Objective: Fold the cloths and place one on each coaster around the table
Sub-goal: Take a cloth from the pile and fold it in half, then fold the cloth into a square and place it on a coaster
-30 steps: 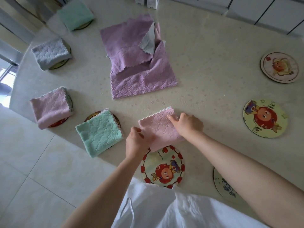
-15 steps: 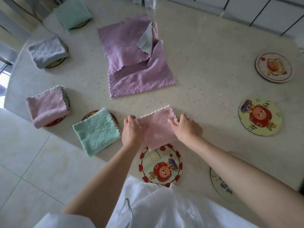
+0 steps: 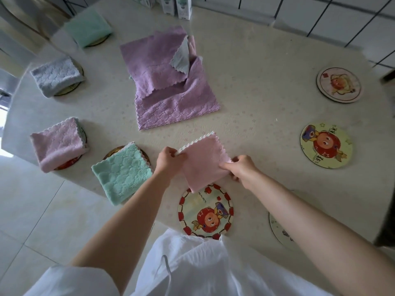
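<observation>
The pale bench (image 3: 256, 86) fills the view, and in its middle a loose heap of purple cloths (image 3: 171, 99) waits unfolded. Down the left side, four folded ones sit on their coasters: the far green cloth (image 3: 87, 28), the grey cloth (image 3: 56, 75), the rose cloth (image 3: 56, 144) and the near green cloth (image 3: 120, 171). Over on the right, the yellow coaster (image 3: 326, 145) and the pale coaster (image 3: 338, 84) lie bare, and a half-hidden coaster (image 3: 277, 229) peeks out beside the right forearm.

Now the action! The folded pink cloth (image 3: 205, 161) is held between both hands, turned like a diamond, one corner pointing back at the person. That corner just overlaps the far rim of the red-rimmed coaster (image 3: 206, 212), which lies bare at the bench's near edge, between the two forearms. So the target is straight back toward the body, with neither hand nearer; I'd call it a short pull inward, then down.

The left hand (image 3: 168, 161) pinches the scalloped left corner, fingers (image 3: 171, 151) clamped on the edge. The right hand (image 3: 241, 169) pinches the right corner, fingers (image 3: 227, 166) curled tight on fabric.
</observation>
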Action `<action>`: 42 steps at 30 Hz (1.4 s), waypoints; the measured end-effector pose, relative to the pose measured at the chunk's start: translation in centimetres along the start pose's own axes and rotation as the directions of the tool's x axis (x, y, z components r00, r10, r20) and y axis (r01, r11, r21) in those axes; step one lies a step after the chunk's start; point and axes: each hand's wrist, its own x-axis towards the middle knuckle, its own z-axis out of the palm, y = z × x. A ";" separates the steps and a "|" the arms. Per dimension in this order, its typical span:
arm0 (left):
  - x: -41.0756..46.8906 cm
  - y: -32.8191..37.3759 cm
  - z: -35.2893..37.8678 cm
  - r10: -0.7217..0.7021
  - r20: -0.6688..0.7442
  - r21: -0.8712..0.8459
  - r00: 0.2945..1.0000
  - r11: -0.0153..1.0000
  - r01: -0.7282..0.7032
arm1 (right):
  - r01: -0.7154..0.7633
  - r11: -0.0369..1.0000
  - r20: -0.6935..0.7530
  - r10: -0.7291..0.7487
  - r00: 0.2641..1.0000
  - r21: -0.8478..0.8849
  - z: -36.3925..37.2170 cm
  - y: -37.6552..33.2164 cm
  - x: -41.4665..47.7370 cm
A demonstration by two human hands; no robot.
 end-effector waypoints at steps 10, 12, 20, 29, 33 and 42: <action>-5.9 -4.0 -1.9 -0.049 0.345 -0.541 0.937 0.806 0.241 | 0.053 0.955 0.202 -0.115 0.973 0.291 -2.5 5.1 -4.8; -6.7 -5.3 -1.8 -0.073 0.356 -0.533 0.932 0.803 0.267 | 0.043 0.951 0.204 -0.110 0.973 0.308 -2.2 7.1 -5.2; -8.5 -9.7 -0.1 -0.169 0.161 -0.374 0.972 0.901 0.219 | 0.226 0.972 0.028 -0.225 0.974 -0.069 -0.2 12.3 -5.9; -8.1 -9.9 0.0 0.005 -0.126 0.114 0.992 0.993 0.010 | 0.408 0.659 -0.007 -0.531 0.847 -0.631 -0.3 12.4 -7.7; -7.9 -8.7 -0.3 0.137 -0.069 0.319 0.988 0.942 -0.108 | 0.379 0.670 0.021 -0.477 0.879 -0.639 -1.3 11.5 -6.9; -2.0 -2.4 -3.6 0.439 0.051 0.524 0.897 0.753 -0.398 | 0.415 0.614 0.042 -0.527 0.849 -0.671 -2.9 3.2 -2.0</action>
